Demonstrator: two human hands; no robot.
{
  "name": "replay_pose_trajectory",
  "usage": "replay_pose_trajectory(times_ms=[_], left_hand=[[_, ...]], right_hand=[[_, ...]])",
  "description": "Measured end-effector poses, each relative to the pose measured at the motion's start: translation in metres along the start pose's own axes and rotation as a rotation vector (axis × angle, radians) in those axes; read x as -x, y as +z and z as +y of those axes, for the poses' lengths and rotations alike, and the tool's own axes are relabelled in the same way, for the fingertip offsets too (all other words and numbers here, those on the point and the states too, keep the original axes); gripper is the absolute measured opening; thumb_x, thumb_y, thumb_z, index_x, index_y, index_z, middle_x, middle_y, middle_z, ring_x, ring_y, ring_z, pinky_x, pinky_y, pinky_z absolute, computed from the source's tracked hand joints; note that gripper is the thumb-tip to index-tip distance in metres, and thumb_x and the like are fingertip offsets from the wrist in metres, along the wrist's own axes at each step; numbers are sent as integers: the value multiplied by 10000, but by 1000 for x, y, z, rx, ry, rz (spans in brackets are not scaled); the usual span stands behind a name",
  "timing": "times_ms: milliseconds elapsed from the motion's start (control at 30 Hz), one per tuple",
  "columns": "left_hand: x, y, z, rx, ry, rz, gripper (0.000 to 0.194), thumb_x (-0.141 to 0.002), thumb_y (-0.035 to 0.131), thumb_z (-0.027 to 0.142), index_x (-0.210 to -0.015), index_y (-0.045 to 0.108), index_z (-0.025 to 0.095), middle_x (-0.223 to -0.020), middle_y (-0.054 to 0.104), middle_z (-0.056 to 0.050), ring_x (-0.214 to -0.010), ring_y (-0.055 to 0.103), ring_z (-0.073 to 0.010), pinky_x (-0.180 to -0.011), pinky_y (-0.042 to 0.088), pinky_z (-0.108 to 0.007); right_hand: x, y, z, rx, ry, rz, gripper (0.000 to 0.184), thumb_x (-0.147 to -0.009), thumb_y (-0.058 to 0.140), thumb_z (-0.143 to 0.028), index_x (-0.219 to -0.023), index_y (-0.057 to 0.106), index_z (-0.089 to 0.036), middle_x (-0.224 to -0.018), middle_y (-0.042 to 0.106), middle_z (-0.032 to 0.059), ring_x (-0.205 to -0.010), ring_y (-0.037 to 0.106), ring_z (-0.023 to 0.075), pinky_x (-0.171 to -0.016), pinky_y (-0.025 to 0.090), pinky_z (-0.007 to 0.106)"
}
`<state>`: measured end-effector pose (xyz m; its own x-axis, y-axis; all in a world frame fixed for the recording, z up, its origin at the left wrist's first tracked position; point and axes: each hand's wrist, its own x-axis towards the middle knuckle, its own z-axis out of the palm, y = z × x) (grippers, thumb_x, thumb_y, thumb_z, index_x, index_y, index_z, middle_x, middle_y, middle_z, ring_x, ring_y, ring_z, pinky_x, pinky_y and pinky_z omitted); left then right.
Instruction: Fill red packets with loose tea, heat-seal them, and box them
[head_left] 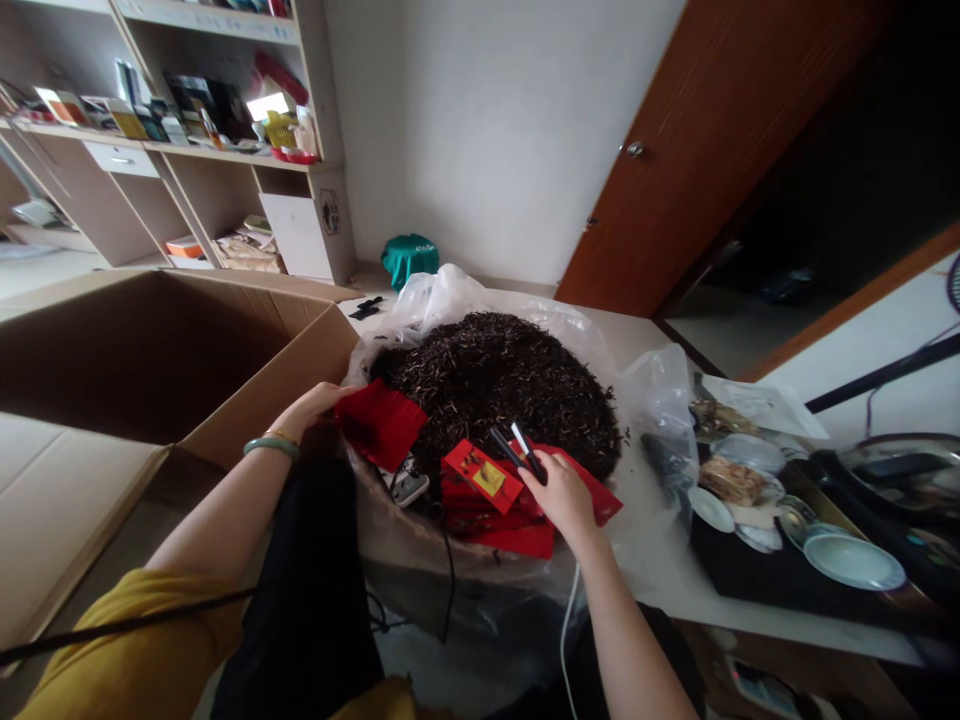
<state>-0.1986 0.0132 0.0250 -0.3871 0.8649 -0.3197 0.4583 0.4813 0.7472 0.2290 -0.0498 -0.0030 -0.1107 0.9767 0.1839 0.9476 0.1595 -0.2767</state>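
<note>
A large heap of dark dried leaves, like tea (pixel 510 375), lies in an open clear plastic bag (pixel 442 290) in front of me. My left hand (pixel 319 405) grips the left edge of a red packet (pixel 386 422) held over the heap's near left side. My right hand (pixel 559 490) is closed on a black two-pronged tool with a silvery-white part (pixel 529 452), like small tongs, its tips toward the leaves. Beneath it lie several red packets (pixel 517 535), one with a yellow printed panel (pixel 491 478). A grey-white device (pixel 410 488) shows partly under the left packet.
An open cardboard box (pixel 270 370) stands at left. On the right, a black tray (pixel 727 560) carries small bowls and a white dish (pixel 853 558). A black cable (pixel 450 580) and white cord (pixel 566 640) hang near my lap. A green-covered bin (pixel 410 262) stands behind.
</note>
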Motion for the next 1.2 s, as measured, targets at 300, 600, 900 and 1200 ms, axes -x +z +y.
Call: replay_pose_trajectory(times_ms=[300,600,900,1200], left_hand=[[2,-5,-5,-187,76,119,146,-624,673,295,-626,690,151,-480,593,-30,-507,579,-192,-490,412,-253],[40,-10,21,-374,426,679,201,-845,488,314,-930,626,196,-868,708,-78,-793,654,-228,-712,478,-301],[116,97,44,-37,1034,88,150,-876,493,271,-905,617,191,-795,720,-22,-661,664,-131,-612,489,-199],[132,166,49,154,1034,-188,143,-871,480,212,-897,617,184,-775,721,-26,-649,671,-126,-585,484,-182]], right_hand=[[-1,1,1,1,-11,10,315,-863,551,-380,-1090,648,-185,-985,669,106,-918,637,248,-751,475,310],[-1,12,8,-62,-67,131,326,-873,541,-395,-1073,649,-161,-934,661,111,-871,635,255,-742,504,349],[10,-6,-27,-423,-317,573,573,-903,533,-349,-1416,355,-166,-1227,519,189,-1078,558,288,-828,541,450],[11,-5,-39,-418,-444,600,425,-915,528,-164,-1334,493,-223,-1051,644,113,-971,644,216,-827,578,362]])
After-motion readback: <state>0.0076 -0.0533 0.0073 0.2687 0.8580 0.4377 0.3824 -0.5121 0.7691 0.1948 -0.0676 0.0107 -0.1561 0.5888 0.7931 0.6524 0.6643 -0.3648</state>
